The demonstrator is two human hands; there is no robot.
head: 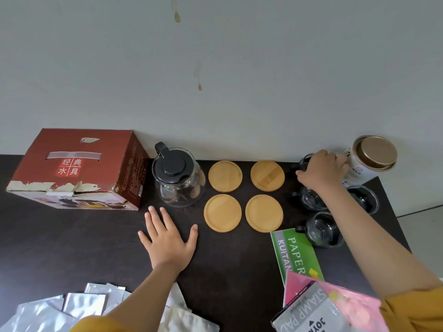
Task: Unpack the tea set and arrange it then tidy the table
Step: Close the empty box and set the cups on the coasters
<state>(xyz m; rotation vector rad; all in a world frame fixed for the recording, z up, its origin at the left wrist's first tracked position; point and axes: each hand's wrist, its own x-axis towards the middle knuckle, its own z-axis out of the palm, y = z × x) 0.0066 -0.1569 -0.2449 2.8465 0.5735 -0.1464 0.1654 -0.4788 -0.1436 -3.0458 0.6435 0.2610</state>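
Observation:
A glass teapot (178,179) with a black lid stands on the dark table (72,240) next to a red cardboard box (74,168). Several round wooden coasters (225,176) lie in a two-by-two square to its right. My left hand (167,238) rests flat and open on the table in front of the teapot. My right hand (321,170) is closed over a small glass cup (304,161) with a black handle at the back right. Three more glass cups (323,232) stand nearby, one partly hidden under my forearm.
A white tin (369,161) with a gold lid lies tilted against the wall at the far right. Green, pink and grey paper pads (297,255) lie at the front right. Silver foil packets (79,305) are piled at the front left. The table's right edge is close to the cups.

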